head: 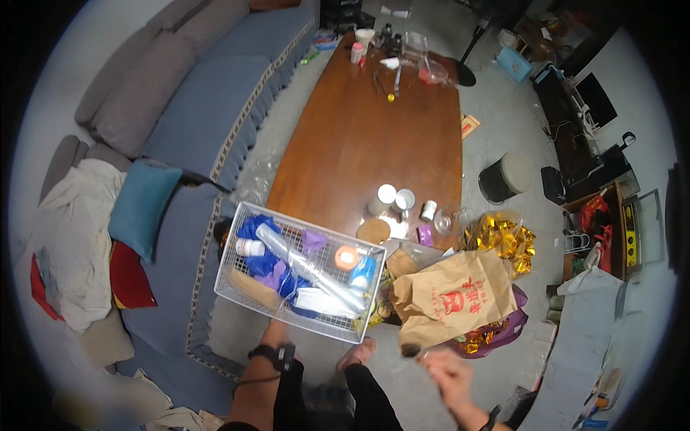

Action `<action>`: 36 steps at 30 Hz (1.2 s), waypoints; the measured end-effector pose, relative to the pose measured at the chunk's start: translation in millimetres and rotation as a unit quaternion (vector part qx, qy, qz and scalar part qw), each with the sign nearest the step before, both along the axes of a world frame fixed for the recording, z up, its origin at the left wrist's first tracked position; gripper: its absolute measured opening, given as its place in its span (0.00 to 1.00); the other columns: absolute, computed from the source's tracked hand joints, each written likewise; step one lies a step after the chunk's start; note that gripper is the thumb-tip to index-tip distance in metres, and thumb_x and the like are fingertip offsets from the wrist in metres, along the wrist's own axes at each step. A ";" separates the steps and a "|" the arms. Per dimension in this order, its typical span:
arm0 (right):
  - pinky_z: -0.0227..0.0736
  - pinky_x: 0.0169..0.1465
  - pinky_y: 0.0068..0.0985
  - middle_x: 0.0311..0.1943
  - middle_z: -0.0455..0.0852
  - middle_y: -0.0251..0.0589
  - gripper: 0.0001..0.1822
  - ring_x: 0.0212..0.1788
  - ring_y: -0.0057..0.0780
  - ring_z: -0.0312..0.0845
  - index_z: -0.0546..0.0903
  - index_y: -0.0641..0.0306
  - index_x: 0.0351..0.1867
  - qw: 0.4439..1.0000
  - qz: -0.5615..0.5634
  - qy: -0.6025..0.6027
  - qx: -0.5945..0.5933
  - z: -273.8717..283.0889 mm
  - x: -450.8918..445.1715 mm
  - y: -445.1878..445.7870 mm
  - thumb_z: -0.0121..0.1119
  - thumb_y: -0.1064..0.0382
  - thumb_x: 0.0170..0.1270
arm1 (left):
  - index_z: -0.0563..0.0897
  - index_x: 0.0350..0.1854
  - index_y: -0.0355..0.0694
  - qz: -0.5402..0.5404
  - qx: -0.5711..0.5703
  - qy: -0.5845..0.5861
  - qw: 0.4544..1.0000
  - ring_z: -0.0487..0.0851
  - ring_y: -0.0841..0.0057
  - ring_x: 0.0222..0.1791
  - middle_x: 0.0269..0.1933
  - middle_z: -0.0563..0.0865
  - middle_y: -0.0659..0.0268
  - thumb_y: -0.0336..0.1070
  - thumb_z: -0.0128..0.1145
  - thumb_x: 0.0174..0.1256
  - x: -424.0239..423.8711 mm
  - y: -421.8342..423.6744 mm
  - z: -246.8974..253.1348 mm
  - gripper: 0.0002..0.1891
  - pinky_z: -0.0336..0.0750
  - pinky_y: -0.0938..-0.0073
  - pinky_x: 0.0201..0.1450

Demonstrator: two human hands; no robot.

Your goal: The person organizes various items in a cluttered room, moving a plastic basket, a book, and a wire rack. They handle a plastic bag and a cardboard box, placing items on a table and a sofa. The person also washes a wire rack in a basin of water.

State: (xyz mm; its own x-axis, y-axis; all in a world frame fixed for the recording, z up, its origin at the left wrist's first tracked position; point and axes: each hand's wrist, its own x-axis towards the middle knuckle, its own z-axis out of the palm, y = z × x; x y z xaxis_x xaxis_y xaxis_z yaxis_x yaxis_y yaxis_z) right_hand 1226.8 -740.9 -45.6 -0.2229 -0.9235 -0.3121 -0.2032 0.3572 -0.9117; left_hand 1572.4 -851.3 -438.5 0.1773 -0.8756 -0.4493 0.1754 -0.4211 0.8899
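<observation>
A white wire basket (301, 214) is tilted in front of me, over the near end of the wooden table. My left forearm reaches under its near side; the left hand is hidden by the basket. Inside lie a clear plastic roll (312, 269), blue plastic bags (260, 264), purple cloth-like pieces (312, 240), a white bottle (250, 248) and an orange-lidded container (346, 258). My right hand (450, 372) is blurred, low at the right, with its fingers by a small dark round object (411, 350). Just above it is a brown paper bag (458, 299) with red print.
The wooden table (372, 140) holds a white canister (382, 199), a metal mug (404, 200), a small white bottle (428, 210) and a glass (445, 220). A blue sofa (215, 102) runs along the left. Gold foil (504, 237) and a round stool (504, 178) are at right.
</observation>
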 end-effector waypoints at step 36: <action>0.70 0.48 0.21 0.47 0.79 0.39 0.16 0.48 0.24 0.75 0.74 0.67 0.53 0.985 -0.015 0.135 -0.108 -12.3 -166.0 -222.5 0.47 0.63 0.68 | 0.63 0.65 0.39 -0.581 0.333 0.093 0.737 0.78 0.74 0.51 0.52 0.80 0.59 0.45 0.46 0.70 -19.8 15.5 218.8 0.25 0.72 0.75 0.50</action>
